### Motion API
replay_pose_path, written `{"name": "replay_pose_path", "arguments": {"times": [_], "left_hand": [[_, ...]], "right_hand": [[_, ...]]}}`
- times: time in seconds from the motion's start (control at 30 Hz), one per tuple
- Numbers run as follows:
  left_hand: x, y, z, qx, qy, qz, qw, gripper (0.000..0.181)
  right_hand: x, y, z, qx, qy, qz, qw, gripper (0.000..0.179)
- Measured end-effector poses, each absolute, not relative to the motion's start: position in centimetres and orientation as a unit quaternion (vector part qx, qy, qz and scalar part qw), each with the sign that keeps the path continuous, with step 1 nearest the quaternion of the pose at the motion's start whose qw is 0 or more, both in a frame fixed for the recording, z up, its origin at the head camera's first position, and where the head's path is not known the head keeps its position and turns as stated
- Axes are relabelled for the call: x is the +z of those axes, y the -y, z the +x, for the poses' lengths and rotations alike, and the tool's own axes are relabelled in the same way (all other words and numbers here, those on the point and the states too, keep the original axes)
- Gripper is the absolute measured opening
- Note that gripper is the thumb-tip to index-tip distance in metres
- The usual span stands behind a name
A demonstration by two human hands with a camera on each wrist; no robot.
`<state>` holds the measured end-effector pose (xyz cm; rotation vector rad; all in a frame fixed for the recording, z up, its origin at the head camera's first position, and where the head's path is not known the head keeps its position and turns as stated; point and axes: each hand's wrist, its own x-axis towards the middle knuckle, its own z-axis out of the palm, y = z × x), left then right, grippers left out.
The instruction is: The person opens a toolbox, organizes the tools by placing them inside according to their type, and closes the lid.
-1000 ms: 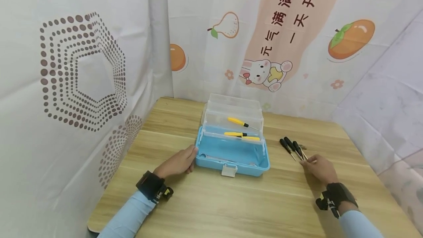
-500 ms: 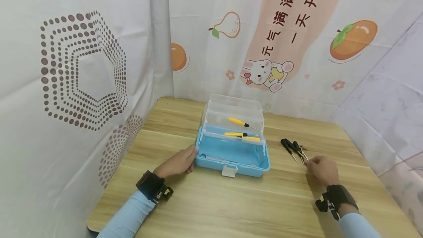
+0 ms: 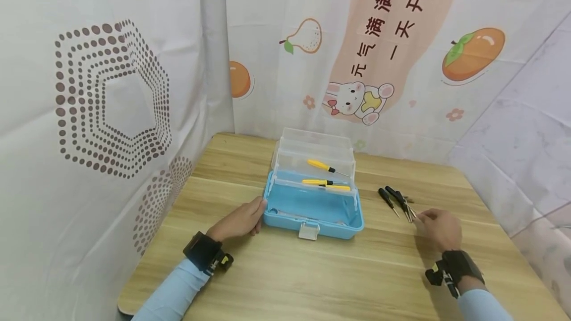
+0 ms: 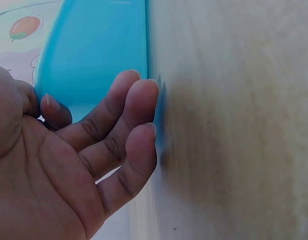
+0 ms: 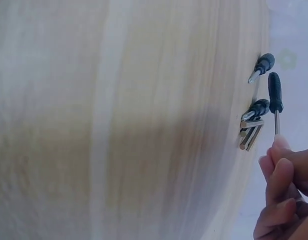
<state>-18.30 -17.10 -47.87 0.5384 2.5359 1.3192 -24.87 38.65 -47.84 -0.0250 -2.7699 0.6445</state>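
Observation:
A blue toolbox (image 3: 308, 201) stands with its lid raised. My left hand (image 3: 241, 218) grips its front left corner, thumb at the rim; in the left wrist view the other fingers (image 4: 141, 102) lie half bent along the wall. My right hand (image 3: 440, 228) pinches the shaft tip of a black-handled screwdriver (image 5: 275, 92), whose handle points away from the hand. Two more screwdrivers with black handles (image 3: 386, 198) lie beside it on the table, among several short hexagonal metal rods (image 5: 249, 134).
Yellow-handled screwdrivers (image 3: 318, 165) lie in the toolbox's clear trays (image 3: 290, 162). A wrench (image 3: 285, 213) rests on its bottom. The white latch (image 3: 309, 231) hangs down in front. Printed curtains (image 3: 276, 78) stand behind and beside the wooden table (image 3: 312, 281).
My right hand has drawn slightly to the right, its fingertips still at the screwdriver shaft. The black-handled screwdrivers have shifted a little against each other. My left hand has stayed at the toolbox corner.

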Motion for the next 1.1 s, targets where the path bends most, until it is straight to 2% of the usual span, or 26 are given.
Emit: {"name": "replay_pose_path", "arguments": {"times": [0.27,0.53,0.8,1.1], "left_hand": [[-47.9,17.2,-18.3,0.450,-0.866,0.187,0.111,0.042],[-47.7,17.1,-18.3,0.453,-0.864,0.188,0.112,0.040],[-47.9,17.1,-18.2,0.458,-0.861,0.183,0.123,0.042],[-47.8,17.1,-18.3,0.456,-0.863,0.182,0.123,0.041]], "right_hand": [[-47.3,-38.5,-25.3,0.236,0.963,-0.049,0.119,0.026],[-46.3,-37.3,-25.7,0.255,0.959,-0.060,0.106,0.027],[-46.3,-36.5,-25.5,0.268,0.953,-0.038,0.137,0.022],[-45.8,-36.0,-25.8,0.268,0.951,-0.037,0.146,0.026]]}}
